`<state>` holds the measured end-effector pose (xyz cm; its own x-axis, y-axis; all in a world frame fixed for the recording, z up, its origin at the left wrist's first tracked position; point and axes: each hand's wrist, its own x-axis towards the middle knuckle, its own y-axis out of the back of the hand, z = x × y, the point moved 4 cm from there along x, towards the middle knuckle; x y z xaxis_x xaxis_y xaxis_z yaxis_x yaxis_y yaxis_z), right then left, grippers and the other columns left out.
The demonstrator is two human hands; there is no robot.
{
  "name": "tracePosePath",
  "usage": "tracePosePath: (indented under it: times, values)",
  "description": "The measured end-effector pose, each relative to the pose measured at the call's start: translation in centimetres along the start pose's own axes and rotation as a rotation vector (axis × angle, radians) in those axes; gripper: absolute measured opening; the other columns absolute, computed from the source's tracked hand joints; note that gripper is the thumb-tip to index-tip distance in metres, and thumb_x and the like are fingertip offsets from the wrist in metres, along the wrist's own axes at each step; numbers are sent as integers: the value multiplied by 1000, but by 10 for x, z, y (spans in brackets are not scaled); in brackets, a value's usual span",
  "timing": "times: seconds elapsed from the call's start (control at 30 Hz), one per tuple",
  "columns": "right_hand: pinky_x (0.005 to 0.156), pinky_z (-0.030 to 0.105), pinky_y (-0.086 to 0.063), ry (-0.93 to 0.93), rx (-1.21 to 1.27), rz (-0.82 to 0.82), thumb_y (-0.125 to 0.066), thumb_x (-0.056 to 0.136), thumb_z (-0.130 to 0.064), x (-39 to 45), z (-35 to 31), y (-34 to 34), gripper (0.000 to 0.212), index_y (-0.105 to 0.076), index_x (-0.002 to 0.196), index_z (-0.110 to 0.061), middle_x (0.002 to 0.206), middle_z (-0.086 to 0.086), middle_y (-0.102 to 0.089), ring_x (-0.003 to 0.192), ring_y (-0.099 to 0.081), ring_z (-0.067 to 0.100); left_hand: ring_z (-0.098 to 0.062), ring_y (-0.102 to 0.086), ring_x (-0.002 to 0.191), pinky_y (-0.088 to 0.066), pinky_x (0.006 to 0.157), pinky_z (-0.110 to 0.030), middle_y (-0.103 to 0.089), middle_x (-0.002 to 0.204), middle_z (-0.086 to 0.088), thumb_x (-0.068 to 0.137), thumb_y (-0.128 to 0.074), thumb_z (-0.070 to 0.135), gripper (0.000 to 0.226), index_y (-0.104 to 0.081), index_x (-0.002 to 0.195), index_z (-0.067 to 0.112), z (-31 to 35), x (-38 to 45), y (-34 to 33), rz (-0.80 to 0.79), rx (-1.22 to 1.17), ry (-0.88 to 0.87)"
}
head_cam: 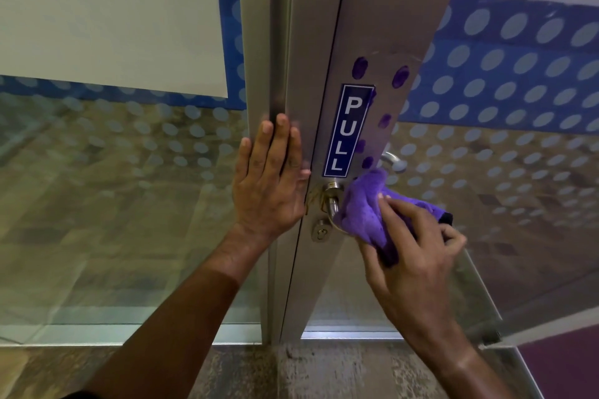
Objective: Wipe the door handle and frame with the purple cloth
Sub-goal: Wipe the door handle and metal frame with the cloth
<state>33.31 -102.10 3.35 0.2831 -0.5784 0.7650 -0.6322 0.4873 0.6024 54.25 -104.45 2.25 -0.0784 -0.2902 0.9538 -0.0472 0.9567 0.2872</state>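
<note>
A silver lever door handle (332,201) sticks out of the grey metal door frame (366,26), below a blue PULL sticker (349,132). My right hand (418,249) grips a bunched purple cloth (363,210) and presses it against the handle's lever, covering most of it. My left hand (272,178) lies flat with fingers spread on the fixed metal post (301,42) just left of the handle, holding nothing. A round key cylinder (320,231) sits under the handle. Several purple smudges (359,68) dot the frame around the sticker.
Frosted glass panels with a dotted blue band flank the frame, left (113,172) and right (518,91). The door stands slightly ajar to the right, and a second handle (393,161) shows behind it. A speckled floor (324,369) lies below.
</note>
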Motion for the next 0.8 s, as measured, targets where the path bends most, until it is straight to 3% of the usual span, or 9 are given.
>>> tracePosePath:
  times: [0.1, 0.2, 0.4, 0.57, 0.7, 0.8]
  values:
    - [82, 42, -30, 96, -31, 26, -74, 77, -24, 19, -13, -4, 48, -64, 124, -19, 116, 4, -65, 102, -57, 23, -17, 11, 154, 6, 125, -37, 17, 166, -2, 105, -25, 32, 63, 5, 156, 12, -1, 0, 1, -15, -8, 0]
    - [79, 42, -32, 225, -178, -144, -80, 70, -18, 35, -29, -21, 50, -68, 119, -21, 111, 5, -66, 95, -59, 29, -17, 11, 153, 5, 125, -37, 17, 165, -2, 105, -25, 32, 62, 5, 156, 12, -1, 0, 2, -26, -21, 0]
    - [87, 50, -31, 432, -362, -414, -65, 76, -30, 53, -40, -30, 26, -66, 102, -26, 111, 2, -54, 102, -47, 29, -16, 12, 153, 4, 126, -36, 18, 165, 1, 106, -24, 29, 60, 5, 156, 13, -1, 0, 6, -45, -55, 6]
    - [91, 50, -33, 276, -350, -543, -55, 78, -54, 54, -27, -18, 46, -65, 115, -28, 113, 5, -56, 100, -53, 31, -14, 13, 153, 5, 126, -35, 19, 165, 3, 107, -24, 28, 60, 6, 156, 14, -1, 1, 8, -49, -78, 16]
    - [87, 48, -39, 178, -322, -583, -56, 81, -49, 54, -16, -14, 49, -62, 126, -30, 114, 8, -58, 102, -56, 31, -13, 16, 152, 6, 125, -35, 23, 164, 4, 108, -23, 29, 60, 10, 156, 16, -1, 2, 9, -71, -86, 12]
    - [76, 46, -39, 242, -352, -546, -66, 76, -37, 55, -35, -24, 40, -66, 115, -26, 114, 10, -55, 98, -51, 36, -13, 17, 152, 7, 125, -35, 24, 163, 4, 108, -23, 32, 60, 11, 156, 16, -1, 2, 9, -77, -98, 20]
